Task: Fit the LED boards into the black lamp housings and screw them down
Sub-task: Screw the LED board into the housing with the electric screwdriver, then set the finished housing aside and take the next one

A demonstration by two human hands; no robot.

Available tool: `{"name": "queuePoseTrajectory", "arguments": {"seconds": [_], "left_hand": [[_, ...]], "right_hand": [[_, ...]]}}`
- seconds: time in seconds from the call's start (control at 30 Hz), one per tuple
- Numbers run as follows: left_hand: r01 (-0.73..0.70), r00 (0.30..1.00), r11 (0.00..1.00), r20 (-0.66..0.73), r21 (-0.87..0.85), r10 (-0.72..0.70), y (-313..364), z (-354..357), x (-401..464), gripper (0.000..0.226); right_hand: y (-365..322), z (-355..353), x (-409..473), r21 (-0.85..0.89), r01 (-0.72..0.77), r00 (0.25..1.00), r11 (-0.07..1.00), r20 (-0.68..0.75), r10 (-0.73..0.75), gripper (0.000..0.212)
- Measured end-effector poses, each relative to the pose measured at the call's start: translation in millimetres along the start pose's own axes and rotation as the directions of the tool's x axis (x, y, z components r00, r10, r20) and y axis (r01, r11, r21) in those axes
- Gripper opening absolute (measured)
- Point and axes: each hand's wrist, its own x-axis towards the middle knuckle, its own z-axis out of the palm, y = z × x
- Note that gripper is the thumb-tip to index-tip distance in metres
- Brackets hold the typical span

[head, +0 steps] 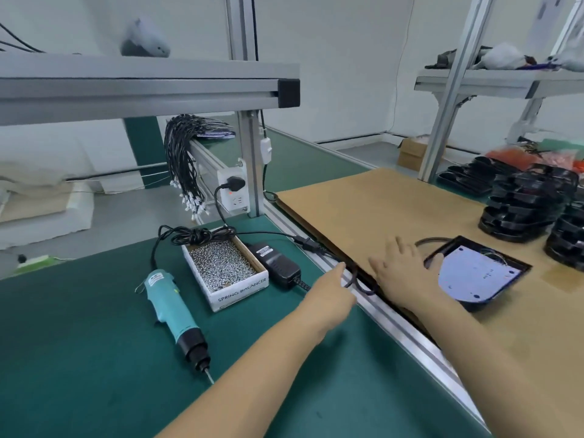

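Both grips are loose: the right hand (403, 273) lies fingers spread on the brown surface (363, 203), thumb touching one black housing (518, 267) holding one white LED board (477, 275). Left hand (331, 289) reaches toward a black cable (358, 284); its fingers are hidden. One blue screwdriver (170, 308), one screw box (226, 267).

- A single wide-angle view is given, taken from head height and aimed forward and down over the surface (79, 343).
- Both forearms are seen entering from the lower edge, so the near ground is viewed closely.
- The view is tilted, with the aluminium rail (395, 314) running diagonally.
- Straight frame posts (249, 159) are bowed near the edges by the lens.
- No second view is supplied.
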Motion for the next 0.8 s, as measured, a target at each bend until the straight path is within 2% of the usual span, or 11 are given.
{"name": "queuePoseTrajectory", "arguments": {"seconds": [0.07,0.13,0.33,0.53,0.63,0.7,0.8], "left_hand": [[0.011,0.997,0.996,-0.075,0.086,-0.005,-9,-20,-17,0.068],[0.005,0.99,0.982,-0.139,0.191,0.022,-18,-42,-37,0.074],[0.129,0.96,0.904,-0.281,0.408,-0.01,-51,-103,-95,0.062],[0.324,0.901,0.771,-0.426,0.549,-0.075,-99,-146,-139,0.081],[0.422,0.828,0.675,-0.561,0.605,-0.015,-123,-178,-161,0.076],[0.523,0.737,0.573,-0.672,0.631,0.068,-137,-208,-178,0.068],[0.717,0.619,0.291,-0.771,0.633,0.15,-158,-267,-210,0.061]], "right_hand": [[-35,5,-13,0.034,0.1,0.994,0.994,0.034,-0.101,0.056],[-68,11,-27,0.081,0.193,0.978,0.978,0.058,-0.198,0.061],[-152,33,-63,0.128,0.433,0.891,0.892,0.085,-0.445,0.061],[-217,50,-100,0.162,0.57,0.801,0.806,0.107,-0.588,0.06],[-243,59,-120,0.139,0.637,0.745,0.758,0.142,-0.652,0.061],[-257,67,-133,0.082,0.69,0.705,0.72,0.151,-0.693,0.062],[-274,77,-151,0.009,0.758,0.641,0.652,0.173,-0.748,0.063]]}}
